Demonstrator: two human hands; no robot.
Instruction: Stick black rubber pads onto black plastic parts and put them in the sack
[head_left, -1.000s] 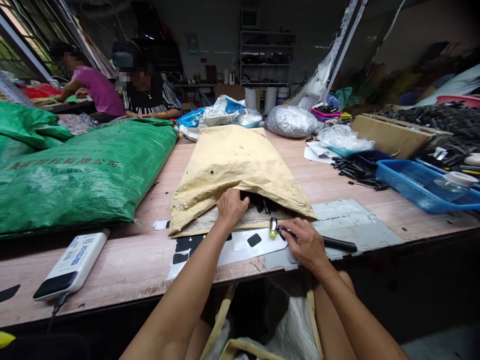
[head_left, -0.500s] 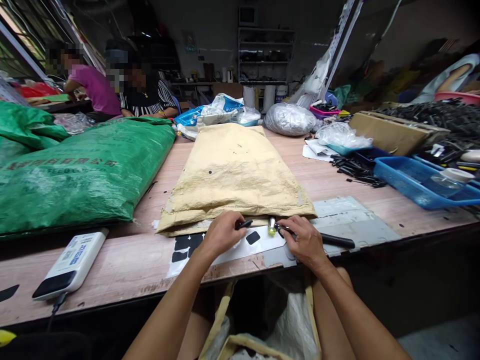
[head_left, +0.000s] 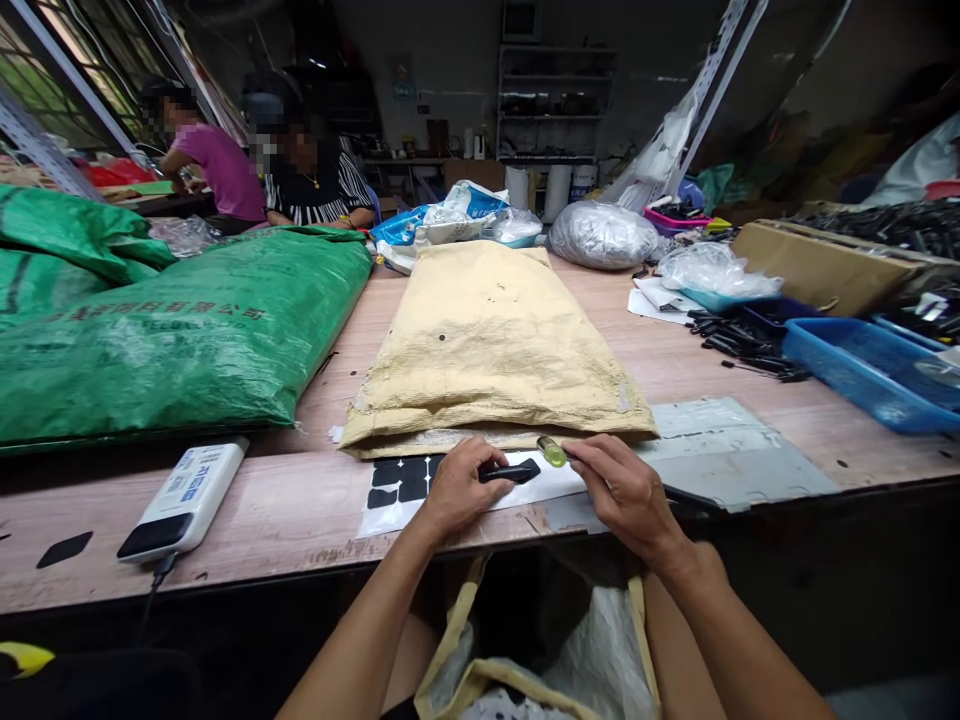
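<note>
In the head view, my left hand (head_left: 461, 488) pinches a slim black plastic part (head_left: 506, 472), which points right over a white sheet (head_left: 559, 484) at the table's front edge. Rounded black stickers (head_left: 405, 480) sit on that sheet, left of my fingers. My right hand (head_left: 626, 492) is closed on a small hammer (head_left: 553, 453). Its head has a yellow-green face and hangs just beyond the black part's tip, seemingly apart from it. The hammer's dark handle runs back beneath my palm and shows again to the right.
A beige sack (head_left: 495, 340) lies directly behind my hands, and a full green sack (head_left: 172, 340) is at left. A white power bank (head_left: 187, 500) with a cable lies near the edge. Blue trays (head_left: 862, 370) and black parts (head_left: 742, 340) stand right. An open sack (head_left: 465, 640) hangs at my lap.
My left hand has brought the black part over the spot where a loose black sticker showed. The hammer head has tilted, turning its yellow-green face towards me. The camera has swung slightly left.
</note>
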